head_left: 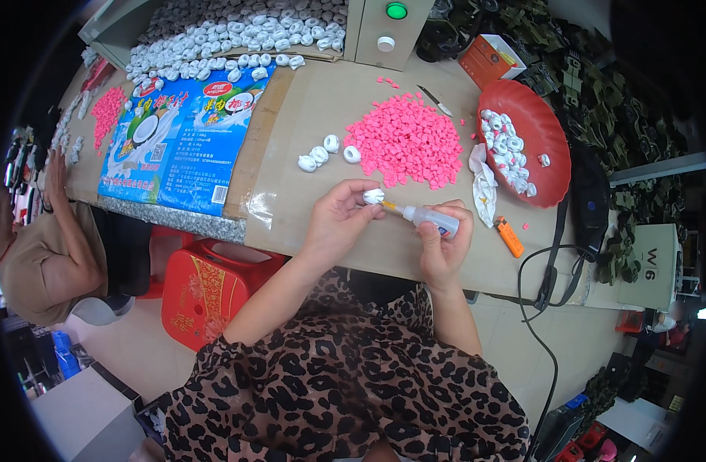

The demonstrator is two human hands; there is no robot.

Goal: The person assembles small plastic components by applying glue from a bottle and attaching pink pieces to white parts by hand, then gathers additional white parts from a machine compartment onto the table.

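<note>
Between the fingertips of my left hand (339, 219) is a small white round piece (373, 196). My right hand (447, 250) grips a clear squeeze bottle (432, 219) whose yellowish nozzle (393, 207) points at the white piece; whether the tip touches it I cannot tell. Just beyond my hands lies a heap of small pink pieces (403, 138). Several loose white round pieces (319, 154) rest left of the heap. On the right, a red scalloped bowl (549, 146) holds more white pieces with bits of pink showing.
An orange lighter (510, 237), a crumpled white tissue (484, 189) and a small knife (434, 100) lie around the heap. White pieces (237, 42) crowd the table's back left, behind blue printed cardboard (183, 142). A black cable (539, 339) hangs at right. Another person's arm (72, 223) is at far left.
</note>
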